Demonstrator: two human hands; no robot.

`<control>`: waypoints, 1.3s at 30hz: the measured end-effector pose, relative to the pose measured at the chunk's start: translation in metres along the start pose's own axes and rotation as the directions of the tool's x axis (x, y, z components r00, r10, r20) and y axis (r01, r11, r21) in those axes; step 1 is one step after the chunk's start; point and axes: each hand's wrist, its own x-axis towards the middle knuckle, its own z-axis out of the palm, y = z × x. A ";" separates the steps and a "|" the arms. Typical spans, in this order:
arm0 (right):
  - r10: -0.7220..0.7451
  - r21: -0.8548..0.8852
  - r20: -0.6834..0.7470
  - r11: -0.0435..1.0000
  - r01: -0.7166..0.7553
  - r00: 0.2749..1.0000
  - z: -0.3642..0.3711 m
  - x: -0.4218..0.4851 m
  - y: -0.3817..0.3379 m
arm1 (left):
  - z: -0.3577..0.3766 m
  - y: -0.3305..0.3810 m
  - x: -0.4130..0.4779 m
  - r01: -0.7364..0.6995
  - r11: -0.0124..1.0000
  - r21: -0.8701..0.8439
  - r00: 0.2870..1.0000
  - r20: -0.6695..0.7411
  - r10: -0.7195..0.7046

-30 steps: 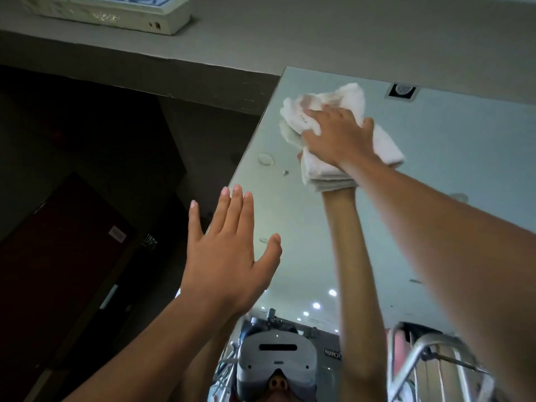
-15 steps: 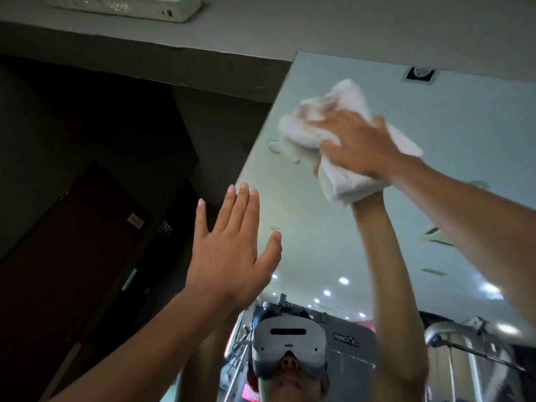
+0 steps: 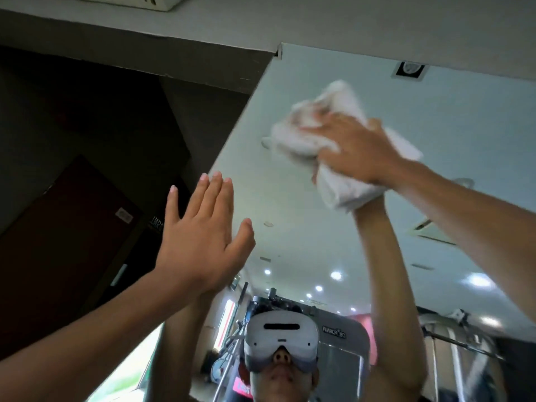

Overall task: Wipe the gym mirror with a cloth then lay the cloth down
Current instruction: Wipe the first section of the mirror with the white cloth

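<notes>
Scrubbing near the top corner of the mirror (image 3: pixel 478 126) with the white cloth (image 3: pixel 301 140) bunched in the right hand (image 3: pixel 356 149), gripped tight and pressed onto the glass for bite. Keeping the left hand (image 3: pixel 200 236) flat, open and empty at the mirror's edge, probably bracing.

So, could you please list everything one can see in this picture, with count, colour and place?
mirror: one, reflecting a pale ceiling, right half of the view
cloth: one, white, bunched against the mirror near its top left corner
door: one, dark red, far left
box fixture: one, white, on the ceiling, top edge
headset: one, white, reflected at the mirror's bottom
left hand: one, fingers straight, raised by the mirror's left edge, holding nothing
right hand: one, fingers curled on the cloth, pressing it to the mirror
</notes>
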 end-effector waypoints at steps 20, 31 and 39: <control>0.405 -0.040 -0.203 0.906 -0.421 0.892 -0.001 -0.046 0.102 | 0.014 0.170 -0.002 -0.073 0.997 -0.003 0.987 0.142 0.073; -0.131 -0.037 0.030 0.990 0.133 0.991 -0.013 -0.136 0.139 | 0.042 0.216 -0.019 -0.168 0.972 -0.167 0.986 -0.023 0.166; 0.486 -0.041 -0.262 0.858 -0.513 0.834 0.008 -0.096 0.120 | 0.042 0.209 -0.017 -0.182 0.977 -0.113 0.983 0.001 0.183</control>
